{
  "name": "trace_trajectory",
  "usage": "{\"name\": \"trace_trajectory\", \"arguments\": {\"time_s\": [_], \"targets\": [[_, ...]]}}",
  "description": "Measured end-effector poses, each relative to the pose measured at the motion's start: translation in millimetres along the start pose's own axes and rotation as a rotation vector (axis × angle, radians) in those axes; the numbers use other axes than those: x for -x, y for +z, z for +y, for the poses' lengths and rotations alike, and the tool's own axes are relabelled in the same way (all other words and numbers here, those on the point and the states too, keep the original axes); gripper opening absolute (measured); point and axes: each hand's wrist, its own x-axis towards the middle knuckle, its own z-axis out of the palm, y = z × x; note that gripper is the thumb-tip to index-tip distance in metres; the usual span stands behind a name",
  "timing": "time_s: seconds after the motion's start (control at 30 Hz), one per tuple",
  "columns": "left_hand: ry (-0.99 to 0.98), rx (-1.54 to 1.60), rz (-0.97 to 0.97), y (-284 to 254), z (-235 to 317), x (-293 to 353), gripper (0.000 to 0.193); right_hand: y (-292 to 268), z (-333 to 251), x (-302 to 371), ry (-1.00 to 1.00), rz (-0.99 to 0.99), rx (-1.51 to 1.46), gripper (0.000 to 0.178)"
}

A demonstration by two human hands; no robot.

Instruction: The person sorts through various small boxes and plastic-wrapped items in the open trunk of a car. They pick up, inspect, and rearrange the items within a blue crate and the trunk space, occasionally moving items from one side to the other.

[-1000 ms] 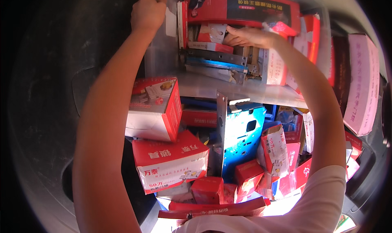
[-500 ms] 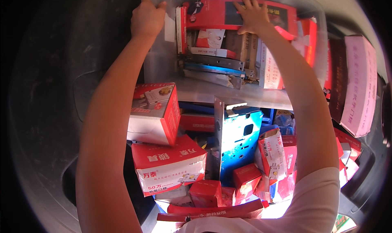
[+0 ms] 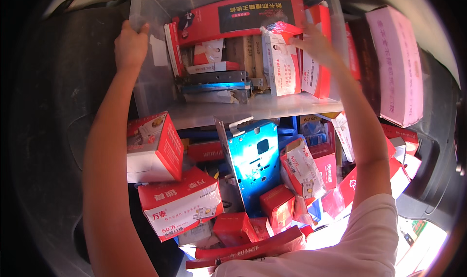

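My left hand [image 3: 131, 46] is closed on the left rim of a translucent plastic bin [image 3: 158, 107]. Over the bin's right side, my right hand [image 3: 318, 43] has its thumb and fingers apart, near the tops of two upright red-and-white boxes. One is a narrow box [image 3: 284, 65] with a plastic-wrapped top; the other, a taller box [image 3: 316, 75], is partly covered by the hand. Across the back of the bin lies a long red box [image 3: 202, 22] with a dark label. Brown cartons [image 3: 250, 58] and a blue metal strip [image 3: 214, 87] sit before it.
In front of the bin, a blue metal lock body [image 3: 255, 165] leans upright among red boxes. Two larger red-and-white boxes, an upper one [image 3: 153, 148] and a lower one [image 3: 180, 204], are stacked at left. A long pink carton [image 3: 396, 68] stands right of the bin.
My right hand has left the long red box and moved right and nearer, to the upright boxes. My left hand stays on the bin rim. The whole view has shifted, moving things leftward.
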Motion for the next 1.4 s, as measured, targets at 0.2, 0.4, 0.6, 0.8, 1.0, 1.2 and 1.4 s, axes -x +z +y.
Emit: {"name": "trace_trajectory", "arguments": {"time_s": [0.2,0.4,0.6,0.8,1.0,1.2,1.4], "targets": [[0.022,-0.017,0.028,1,-6,-2,0.04,57,-20,10,0.316,-0.158,0.095,0.124],[0.025,-0.02,0.03,3,-8,-4,0.042,72,-26,14,0.368,-0.061,0.263,0.097],[0.033,-0.042,0.022,0,-13,-4,0.043,-27,-35,50,0.403,-0.21,-1.076,0.027],[0.066,-0.033,0.025,5,-9,-10,0.043,-64,-26,62,0.099,-0.127,-0.752,0.045],[0.026,0.016,0.018,1,-13,-6,0.045,-24,-21,69,0.053,0.18,-1.082,0.031],[0.088,-0.059,0.079,9,-12,-11,0.044,-22,-17,51,0.157,0.133,-0.582,0.042],[0.046,-0.065,0.075,2,-11,-1,0.042,-4,-75,44,-0.32,0.621,0.605,0.052]]}}
